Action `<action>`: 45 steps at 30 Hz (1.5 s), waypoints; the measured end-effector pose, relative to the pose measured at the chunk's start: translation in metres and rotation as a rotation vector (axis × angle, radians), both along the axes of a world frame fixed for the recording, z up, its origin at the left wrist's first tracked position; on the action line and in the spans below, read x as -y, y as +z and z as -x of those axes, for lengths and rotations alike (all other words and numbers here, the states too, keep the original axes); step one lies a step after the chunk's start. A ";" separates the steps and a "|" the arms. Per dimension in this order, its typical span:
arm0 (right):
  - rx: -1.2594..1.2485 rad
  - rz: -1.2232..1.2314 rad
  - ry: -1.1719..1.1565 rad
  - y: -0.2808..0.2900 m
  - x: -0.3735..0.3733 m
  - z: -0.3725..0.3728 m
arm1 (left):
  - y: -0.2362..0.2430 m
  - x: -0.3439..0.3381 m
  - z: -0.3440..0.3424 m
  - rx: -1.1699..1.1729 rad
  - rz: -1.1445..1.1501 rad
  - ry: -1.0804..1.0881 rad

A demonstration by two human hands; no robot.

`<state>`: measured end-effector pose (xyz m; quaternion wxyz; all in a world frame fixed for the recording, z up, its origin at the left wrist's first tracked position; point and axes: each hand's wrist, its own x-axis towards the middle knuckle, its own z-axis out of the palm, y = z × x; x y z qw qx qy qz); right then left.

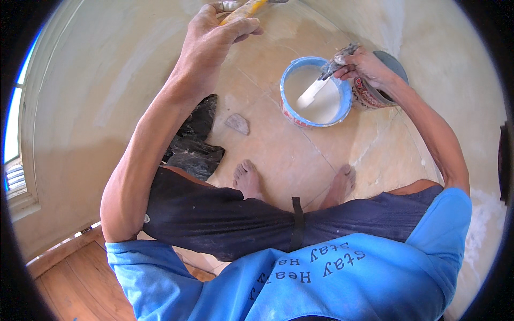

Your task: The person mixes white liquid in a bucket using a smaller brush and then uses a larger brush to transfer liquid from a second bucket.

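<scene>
I see room between left fingers (245,27) and right fingers (345,71); below the latter, a blue-rimmed bucket (288,76); rightward, a dark container (370,98).

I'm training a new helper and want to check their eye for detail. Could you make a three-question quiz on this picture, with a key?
1. The left hand grips a tool. Which colour shows on it? A) green B) yellow C) purple
2. True or false: the right hand is empty.
3. Fill in: in the picture, the grey stone lies to the ___ of the black sheet.

Key: 1. B. 2. False; the right hand holds a white-bladed tool at the blue-rimmed bucket. 3. Right.
</scene>
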<state>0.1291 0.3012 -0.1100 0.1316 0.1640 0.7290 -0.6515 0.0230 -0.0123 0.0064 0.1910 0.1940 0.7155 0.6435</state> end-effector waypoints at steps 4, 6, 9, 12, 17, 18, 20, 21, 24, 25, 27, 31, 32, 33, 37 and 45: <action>-0.138 -0.044 0.062 0.035 -0.014 0.002 | -0.001 0.004 0.000 -0.081 -0.046 -0.019; -0.222 -0.137 0.068 0.053 -0.015 -0.001 | 0.002 0.006 0.000 -0.102 0.018 -0.013; -0.300 -0.279 0.123 0.086 -0.008 -0.008 | -0.003 0.005 0.001 -0.107 -0.047 -0.034; -0.350 -0.328 0.175 0.109 0.001 -0.014 | -0.010 0.001 0.006 -0.115 -0.016 -0.027; -0.417 -0.473 0.250 0.129 0.015 -0.020 | -0.014 -0.003 0.007 -0.106 -0.016 -0.036; -0.424 -0.495 0.261 0.131 0.016 -0.021 | -0.013 -0.003 0.007 -0.107 0.006 -0.033; -0.431 -0.536 0.280 0.133 0.019 -0.021 | -0.013 -0.003 0.007 -0.101 0.004 -0.029; -0.432 -0.555 0.287 0.134 0.020 -0.021 | -0.013 -0.003 0.007 -0.099 0.002 -0.027; -0.431 -0.586 0.295 0.137 0.020 -0.021 | -0.012 -0.003 0.007 -0.091 -0.010 -0.030; -0.430 -0.588 0.291 0.136 0.020 -0.022 | -0.012 -0.003 0.007 -0.091 -0.019 -0.035; -0.429 -0.589 0.282 0.135 0.022 -0.023 | -0.011 -0.002 0.006 -0.093 -0.037 -0.045; -0.436 -0.562 0.286 0.134 0.027 -0.025 | -0.012 -0.003 0.006 -0.100 -0.033 -0.037; -0.439 -0.554 0.283 0.134 0.028 -0.025 | -0.012 -0.003 0.006 -0.084 -0.041 -0.037; -0.439 -0.547 0.279 0.133 0.028 -0.025 | -0.013 -0.004 0.006 -0.069 -0.050 -0.039; -0.444 -0.507 0.256 0.131 0.031 -0.025 | -0.011 -0.003 0.005 -0.065 -0.046 -0.027; -0.341 -0.512 0.286 0.105 0.034 -0.014 | -0.010 -0.002 0.005 -0.095 0.022 -0.007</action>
